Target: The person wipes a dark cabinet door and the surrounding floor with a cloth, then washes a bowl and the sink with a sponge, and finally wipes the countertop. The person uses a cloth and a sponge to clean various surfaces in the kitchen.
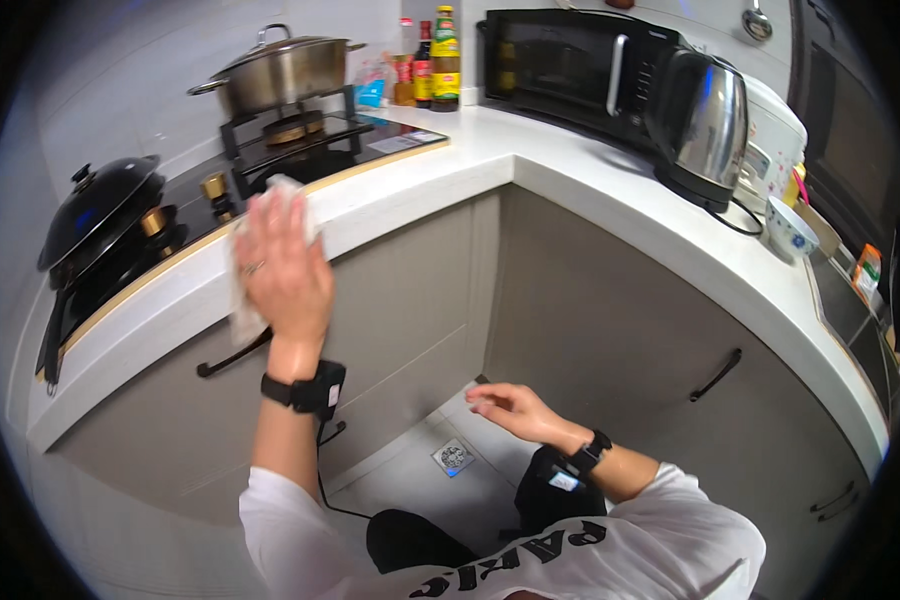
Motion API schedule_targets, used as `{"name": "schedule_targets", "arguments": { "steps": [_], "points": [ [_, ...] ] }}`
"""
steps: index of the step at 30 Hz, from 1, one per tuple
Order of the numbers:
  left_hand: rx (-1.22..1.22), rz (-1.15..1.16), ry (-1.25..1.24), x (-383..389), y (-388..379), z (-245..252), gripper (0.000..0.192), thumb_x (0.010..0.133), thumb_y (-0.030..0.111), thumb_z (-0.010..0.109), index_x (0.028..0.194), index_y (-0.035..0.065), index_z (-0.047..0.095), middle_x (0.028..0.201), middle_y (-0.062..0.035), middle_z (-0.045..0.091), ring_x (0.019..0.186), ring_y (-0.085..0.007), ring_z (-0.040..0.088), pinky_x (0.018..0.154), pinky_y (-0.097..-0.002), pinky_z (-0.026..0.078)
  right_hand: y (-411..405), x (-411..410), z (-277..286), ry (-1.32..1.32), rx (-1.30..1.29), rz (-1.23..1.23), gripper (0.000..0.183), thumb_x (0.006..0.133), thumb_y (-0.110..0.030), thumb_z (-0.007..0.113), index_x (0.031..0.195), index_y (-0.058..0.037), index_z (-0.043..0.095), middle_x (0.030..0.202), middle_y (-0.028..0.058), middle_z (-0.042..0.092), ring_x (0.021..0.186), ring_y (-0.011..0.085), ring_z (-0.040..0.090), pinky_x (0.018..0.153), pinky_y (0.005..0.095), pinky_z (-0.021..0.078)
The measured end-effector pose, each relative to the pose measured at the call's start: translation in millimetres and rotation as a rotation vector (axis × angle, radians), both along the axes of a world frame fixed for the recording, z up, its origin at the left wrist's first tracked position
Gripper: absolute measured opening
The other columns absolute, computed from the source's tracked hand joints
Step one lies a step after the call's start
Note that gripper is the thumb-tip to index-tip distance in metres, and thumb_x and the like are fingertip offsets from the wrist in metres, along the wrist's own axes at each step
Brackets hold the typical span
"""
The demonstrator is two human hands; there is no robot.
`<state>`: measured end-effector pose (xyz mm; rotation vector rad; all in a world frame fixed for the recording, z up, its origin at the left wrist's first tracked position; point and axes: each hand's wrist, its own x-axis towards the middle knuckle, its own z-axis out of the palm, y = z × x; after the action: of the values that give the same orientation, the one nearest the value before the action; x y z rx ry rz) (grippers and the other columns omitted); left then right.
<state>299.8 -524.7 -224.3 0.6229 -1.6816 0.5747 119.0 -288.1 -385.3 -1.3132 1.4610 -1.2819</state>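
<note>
My left hand (285,266) lies flat, palm down, on a pale cloth (249,311) at the front edge of the white countertop (390,191), beside the gas hob (187,214). The cloth hangs partly over the counter's edge above a dark cabinet handle (229,360). My right hand (514,411) is in the air in front of the cabinets, fingers slightly bent and apart, holding nothing that I can see. Each wrist wears a black strap with a small device.
A lidded steel pot (285,71) and a lidded black wok (101,214) stand on the hob. Sauce bottles (445,64) fill the corner. Rightwards stand a black microwave (555,67), a steel electric kettle (709,124), its cord and a patterned bowl (790,229). A drain (452,457) is in the floor.
</note>
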Motion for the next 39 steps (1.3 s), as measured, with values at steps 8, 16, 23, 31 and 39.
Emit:
{"name": "schedule_targets", "arguments": {
  "steps": [8,16,23,31,39],
  "points": [
    [0.175,-0.944,0.061,-255,18,-10,0.039,0.09,0.013,0.052,0.128,0.0036,0.05,0.135,-0.0191,0.047,0.13,-0.0388,0.038,0.11,-0.0449,0.027,114,-49,-11,-0.166,-0.021,-0.479,0.022,0.092,-0.008,0.057,0.112,0.0006,0.062,0.104,0.008,0.066,0.098,0.013,0.061,0.087,0.027,0.0482],
    [0.386,-1.333,0.205,-288,151,-25,0.065,0.097,0.045,0.029,0.143,-0.0009,0.026,0.148,-0.0212,0.028,0.141,-0.0352,0.017,0.115,-0.0434,0.011,170,-61,140,1.094,-0.486,-0.664,0.028,0.074,-0.01,0.069,0.101,-0.0035,0.067,0.108,0.0148,0.064,0.101,0.0308,0.061,0.091,0.0427,0.0456],
    [1.105,-2.32,0.183,-261,173,3,0.107,0.073,0.087,0.021,0.15,0.017,-0.002,0.157,-0.0114,0.003,0.144,-0.0274,0.007,0.116,-0.0427,0.003,58,-99,199,1.668,-0.442,-0.698,0.067,0.068,-0.016,0.07,0.126,0.0072,0.045,0.131,0.026,0.046,0.122,0.0421,0.045,0.103,0.0463,0.0366],
    [1.145,-1.91,0.347,-219,123,12,0.062,0.099,0.048,0.026,0.147,0.0079,0.021,0.149,-0.0156,0.028,0.14,-0.0265,0.024,0.114,-0.0421,0.011,22,-111,192,2.065,-0.24,-0.97,0.034,0.077,-0.023,0.055,0.1,0.0012,0.062,0.099,0.0182,0.06,0.104,0.0305,0.054,0.089,0.0412,0.0418],
    [0.405,-1.323,0.05,-238,113,-4,0.051,0.098,0.036,0.04,0.138,0.0035,0.041,0.144,-0.0119,0.039,0.137,-0.0273,0.03,0.112,-0.044,0.018,237,-84,199,2.023,0.086,-1.065,0.041,0.08,-0.023,0.061,0.12,-0.015,0.053,0.112,0.0043,0.056,0.108,0.0214,0.054,0.097,0.0528,0.0383]
  ]
}}
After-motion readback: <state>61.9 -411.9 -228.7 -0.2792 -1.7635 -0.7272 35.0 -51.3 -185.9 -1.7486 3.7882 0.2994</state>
